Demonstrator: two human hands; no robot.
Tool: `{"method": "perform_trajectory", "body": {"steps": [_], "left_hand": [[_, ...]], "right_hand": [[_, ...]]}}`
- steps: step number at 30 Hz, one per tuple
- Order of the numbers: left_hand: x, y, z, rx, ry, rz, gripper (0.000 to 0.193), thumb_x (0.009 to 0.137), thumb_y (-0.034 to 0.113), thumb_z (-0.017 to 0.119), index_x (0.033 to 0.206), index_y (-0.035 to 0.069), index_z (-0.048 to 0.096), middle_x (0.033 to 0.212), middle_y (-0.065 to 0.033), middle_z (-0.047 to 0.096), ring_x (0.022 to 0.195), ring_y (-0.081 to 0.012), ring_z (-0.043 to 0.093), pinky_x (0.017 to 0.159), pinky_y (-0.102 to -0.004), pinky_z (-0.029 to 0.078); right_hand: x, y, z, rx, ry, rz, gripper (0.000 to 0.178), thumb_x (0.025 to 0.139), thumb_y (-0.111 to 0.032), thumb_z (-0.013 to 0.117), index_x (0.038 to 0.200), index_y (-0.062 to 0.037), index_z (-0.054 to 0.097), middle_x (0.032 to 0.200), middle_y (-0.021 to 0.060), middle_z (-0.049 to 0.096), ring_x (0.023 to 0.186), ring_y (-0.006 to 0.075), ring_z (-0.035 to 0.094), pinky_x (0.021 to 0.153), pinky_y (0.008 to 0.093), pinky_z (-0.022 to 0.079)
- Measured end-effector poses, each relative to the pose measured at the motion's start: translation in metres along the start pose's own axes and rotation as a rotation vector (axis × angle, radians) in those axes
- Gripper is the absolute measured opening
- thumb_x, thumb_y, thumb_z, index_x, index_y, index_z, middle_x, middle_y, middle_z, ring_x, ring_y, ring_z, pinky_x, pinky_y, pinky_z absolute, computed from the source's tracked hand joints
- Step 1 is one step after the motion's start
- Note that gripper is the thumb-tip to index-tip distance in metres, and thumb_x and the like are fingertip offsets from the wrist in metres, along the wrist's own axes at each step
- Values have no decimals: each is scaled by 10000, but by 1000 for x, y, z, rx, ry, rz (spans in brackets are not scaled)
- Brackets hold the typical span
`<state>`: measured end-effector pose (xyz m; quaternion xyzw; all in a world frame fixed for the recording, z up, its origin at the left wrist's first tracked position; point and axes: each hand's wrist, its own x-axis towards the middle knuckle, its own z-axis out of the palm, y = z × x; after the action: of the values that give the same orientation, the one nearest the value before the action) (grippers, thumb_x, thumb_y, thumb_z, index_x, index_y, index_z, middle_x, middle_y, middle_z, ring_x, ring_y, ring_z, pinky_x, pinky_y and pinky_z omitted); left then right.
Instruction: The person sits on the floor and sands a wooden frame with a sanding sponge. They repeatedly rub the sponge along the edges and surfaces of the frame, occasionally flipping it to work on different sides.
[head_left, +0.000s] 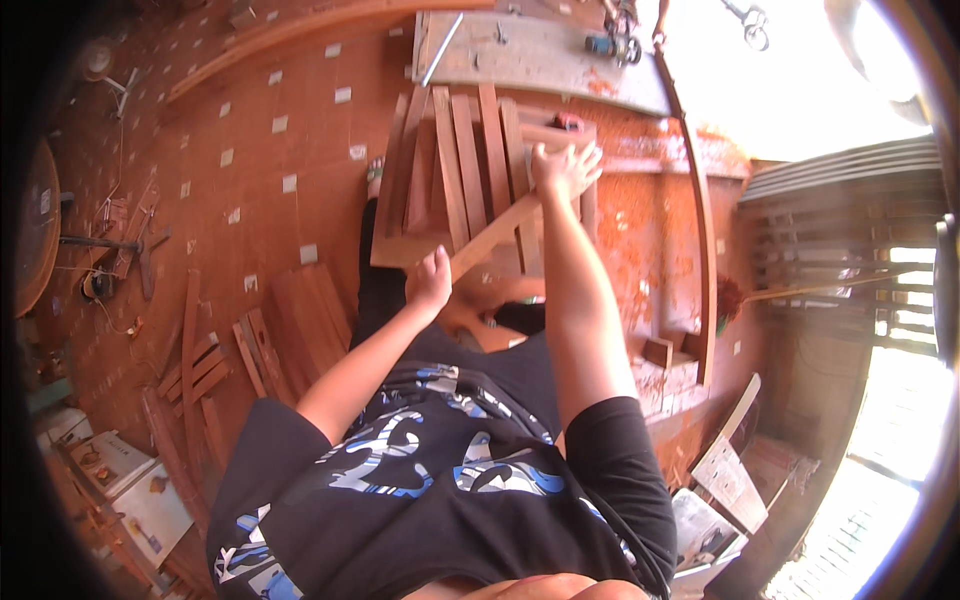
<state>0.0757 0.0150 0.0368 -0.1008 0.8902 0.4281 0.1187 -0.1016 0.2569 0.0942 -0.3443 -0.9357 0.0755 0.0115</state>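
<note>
From my remote seat I look down through the head camera at a person's two bare hands meeting over a wooden stand (pixel 405 250). The strip (pixel 492 236) lies slantwise across the near right part of the stand, running from one hand to the other. The left hand (pixel 430 285) is curled around its near end, thumb pointing up, just off the stand's near edge. The right hand (pixel 568 172) is spread wide at the far end, fingers fanned and not wrapped around anything; I can't tell how hard its palm presses. I'd judge that having a hand at each end keeps the strip from swivelling. Under and beside it, loose slats (pixel 450 165) lie roughly side by side, far ends pointing away, probably so each can be picked out singly. A red tape measure (pixel 568 122) sits beyond the right hand, likely parked within easy reach. Further off, a power tool (pixel 603 46) rests on a broad plank (pixel 540 60), apart from the stand.
</note>
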Motion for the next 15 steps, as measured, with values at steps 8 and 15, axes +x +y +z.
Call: {"method": "perform_trajectory", "body": {"steps": [8,15], "left_hand": [[10,10,1,-535,-152,-232,466,1073,479,447,923,78,631,508,-44,497,345,-153,467,318,-325,325],[11,9,-10,-569,-280,-501,547,977,614,502,916,87,635,521,-57,528,370,-180,485,358,-335,386]], "right_hand": [[-66,3,4,148,138,-14,812,913,-570,575,1559,-85,489,1756,171,88,1626,332,58,1295,512,130],[-153,6,18,470,101,-136,911,803,-618,721,1513,-83,524,1728,215,164,1535,436,295,1222,582,278]]}}
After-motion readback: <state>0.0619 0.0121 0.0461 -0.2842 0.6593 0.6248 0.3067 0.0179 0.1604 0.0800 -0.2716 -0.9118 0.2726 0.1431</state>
